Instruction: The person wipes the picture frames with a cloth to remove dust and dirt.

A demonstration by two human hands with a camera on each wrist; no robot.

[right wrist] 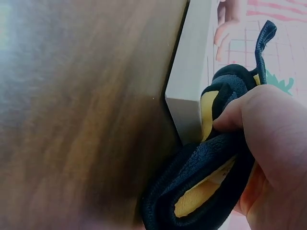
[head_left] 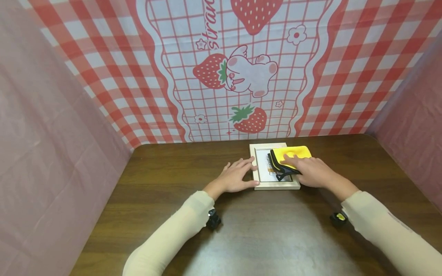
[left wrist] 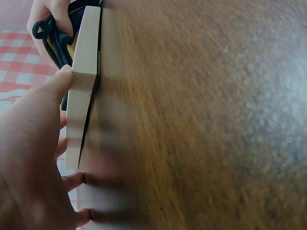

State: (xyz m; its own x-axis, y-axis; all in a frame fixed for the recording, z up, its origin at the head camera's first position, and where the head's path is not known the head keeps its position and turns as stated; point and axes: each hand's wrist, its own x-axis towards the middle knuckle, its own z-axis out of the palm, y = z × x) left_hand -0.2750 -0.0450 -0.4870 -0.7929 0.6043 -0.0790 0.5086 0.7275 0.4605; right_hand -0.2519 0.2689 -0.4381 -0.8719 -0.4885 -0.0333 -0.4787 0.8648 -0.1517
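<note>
With my right hand (head_left: 314,171) I pinch a folded, black-edged, yellow-and-dark plush cloth (head_left: 299,151), holding it over the right side of a pale, rectangular picture frame (head_left: 276,186). The frame lies on a brown wood-grain tabletop (head_left: 172,165). My left hand (head_left: 235,178) clasps nothing: its fingers are spread along the left border, thumb at the near left corner. That contact looks light, so a hard sideways push from the cloth could slide the frame or swing it round. Some folds hang past the right edge and might catch the near corner, dragging it. The small black loop (head_left: 279,178) poking out over the white picture (head_left: 263,165) could snag too, and too firm a press might mark the picture
</note>
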